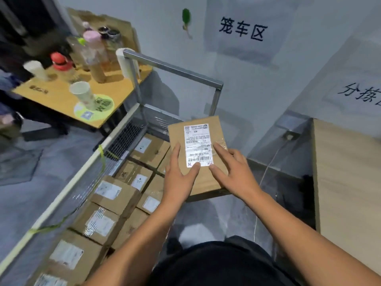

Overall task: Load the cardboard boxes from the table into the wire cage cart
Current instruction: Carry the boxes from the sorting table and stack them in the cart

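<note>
Box (204,182) with label (197,144) "516-K20-00-032" under flat, straight-fingered left hand (179,178) and right hand (235,172), above cage cart (171,68)

head cam | single view | looks forward-down from above | close on both forearms | wire cage cart (132,139) lower-left

Your left hand (179,182) and right hand (236,172) rest atop a box (205,181) over the right side of the cart (173,68). Below-left, inside it, lie stacked boxes (107,203). A near counter (346,182) stands right; a far counter (59,100), behind-left, carries bottles (94,52) and cups (82,96).
</note>
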Tool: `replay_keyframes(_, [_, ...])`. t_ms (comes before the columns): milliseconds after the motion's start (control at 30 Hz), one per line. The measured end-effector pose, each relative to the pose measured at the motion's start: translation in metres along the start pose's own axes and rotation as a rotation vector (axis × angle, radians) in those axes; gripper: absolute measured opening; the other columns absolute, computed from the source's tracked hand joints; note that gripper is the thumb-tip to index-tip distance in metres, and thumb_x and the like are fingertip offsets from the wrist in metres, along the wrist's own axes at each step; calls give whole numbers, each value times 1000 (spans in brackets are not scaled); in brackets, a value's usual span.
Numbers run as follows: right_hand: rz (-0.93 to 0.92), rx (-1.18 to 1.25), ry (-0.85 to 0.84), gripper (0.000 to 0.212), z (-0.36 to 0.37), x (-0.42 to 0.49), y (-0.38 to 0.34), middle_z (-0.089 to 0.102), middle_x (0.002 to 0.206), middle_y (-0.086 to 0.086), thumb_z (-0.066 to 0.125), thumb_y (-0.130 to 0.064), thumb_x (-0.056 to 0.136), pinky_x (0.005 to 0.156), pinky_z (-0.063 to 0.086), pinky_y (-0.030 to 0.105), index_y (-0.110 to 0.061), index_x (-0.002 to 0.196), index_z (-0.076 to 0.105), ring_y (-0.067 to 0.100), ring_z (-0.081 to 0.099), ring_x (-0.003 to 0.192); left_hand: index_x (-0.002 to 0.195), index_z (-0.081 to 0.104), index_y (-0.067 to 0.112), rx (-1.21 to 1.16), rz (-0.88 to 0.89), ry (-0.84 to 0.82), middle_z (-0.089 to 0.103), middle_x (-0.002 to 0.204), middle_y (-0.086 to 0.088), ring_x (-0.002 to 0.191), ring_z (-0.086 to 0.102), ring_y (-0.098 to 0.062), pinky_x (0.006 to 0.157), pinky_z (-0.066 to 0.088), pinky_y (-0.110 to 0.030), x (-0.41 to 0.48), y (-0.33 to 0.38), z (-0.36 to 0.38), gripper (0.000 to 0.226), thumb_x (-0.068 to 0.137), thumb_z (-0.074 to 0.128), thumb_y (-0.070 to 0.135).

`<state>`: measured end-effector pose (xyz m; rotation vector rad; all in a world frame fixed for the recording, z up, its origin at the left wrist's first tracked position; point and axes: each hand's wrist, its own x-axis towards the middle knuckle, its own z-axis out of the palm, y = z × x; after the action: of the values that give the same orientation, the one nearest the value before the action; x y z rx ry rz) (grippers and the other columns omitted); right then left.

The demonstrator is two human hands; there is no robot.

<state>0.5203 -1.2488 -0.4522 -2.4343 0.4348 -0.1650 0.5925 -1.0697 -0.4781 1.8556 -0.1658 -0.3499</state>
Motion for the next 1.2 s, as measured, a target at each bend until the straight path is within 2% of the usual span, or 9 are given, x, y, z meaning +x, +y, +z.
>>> replay_keyframes(333, [-224, -89, -228, 70, 50, 95, -56, 43, 141, 3, 48, -71, 87, 98, 33, 31, -60, 150, 22, 21, 36, 134, 148, 16, 65, -133, -155, 269, 40, 153, 10, 131, 44, -10, 101, 34, -33, 41, -25, -56, 80, 86, 67, 57])
replay_keyframes(533, [-279, 4, -422, 70, 102, 155, -59, 43, 145, 0, 59, -63, 89, 112, 36, 42, -55, 151, 27, 21, 35, 139, 147, 20, 66, -66, -301, 428, 34, 156, 7, 125, 47, -11, 98, 38, -32, 73, -44, -75, 78, 87, 68, 51])
replay_keyframes(633, [-339, 51, -520, 69, 131, 187, -62, 45, 147, -4, 56, -67, 84, 104, 33, 35, -60, 146, 26, 23, 40, 135, 154, 19, 52, 22, -374, 505, 30, 158, 0, 135, 44, -20, 105, 39, -34, 89, -49, -80, 82, 85, 64, 52])
replay_keyframes(700, [-364, -4, -587, 71, 148, 208, -64, 45, 147, -2, 54, -70, 81, 98, 35, 36, -61, 144, 22, 26, 43, 132, 154, 22, 47, 77, -379, 553, 35, 155, 10, 141, 34, -11, 108, 35, -28, 96, -48, -81, 78, 89, 65, 47])
replay_keyframes(800, [-369, 1, -716, 80, 169, 235, -60, 43, 141, 2, 51, -75, 76, 102, 39, 39, -58, 149, 20, 25, 40, 132, 133, 36, 55, 107, -344, 649, 40, 129, 50, 122, 36, 25, 94, 30, 2, 111, -52, -83, 57, 90, 68, 36])
replay_keyframes(833, [-370, 20, -742, 83, 174, 243, -59, 42, 140, 2, 49, -77, 75, 104, 40, 40, -57, 150, 19, 24, 39, 133, 139, 35, 52, 100, -379, 663, 39, 136, 50, 126, 35, 24, 100, 30, -1, 117, -55, -83, 61, 90, 69, 36])
replay_keyframes(933, [-390, 26, -811, 82, 188, 260, -55, 41, 144, 1, 47, -81, 75, 107, 39, 41, -61, 148, 16, 24, 36, 136, 159, 22, 39, 59, -558, 671, 33, 162, 15, 146, 33, -9, 118, 29, -30, 130, -68, -78, 84, 91, 70, 44])
replay_keyframes(1067, [-419, 34, -861, 77, 200, 278, -52, 43, 142, -2, 51, -79, 75, 101, 37, 34, -67, 143, 15, 21, 36, 135, 159, 20, 38, 17, -613, 703, 31, 163, 10, 147, 32, -13, 112, 27, -27, 142, -88, -71, 87, 90, 72, 45])
replay_keyframes(1200, [-432, 10, -880, 74, 219, 289, -44, 44, 145, 0, 63, -64, 86, 106, 45, 44, -60, 148, 22, 21, 39, 137, 160, 21, 35, -50, -677, 710, 28, 156, 2, 143, 35, -15, 110, 23, -23, 157, -111, -64, 94, 85, 77, 48])
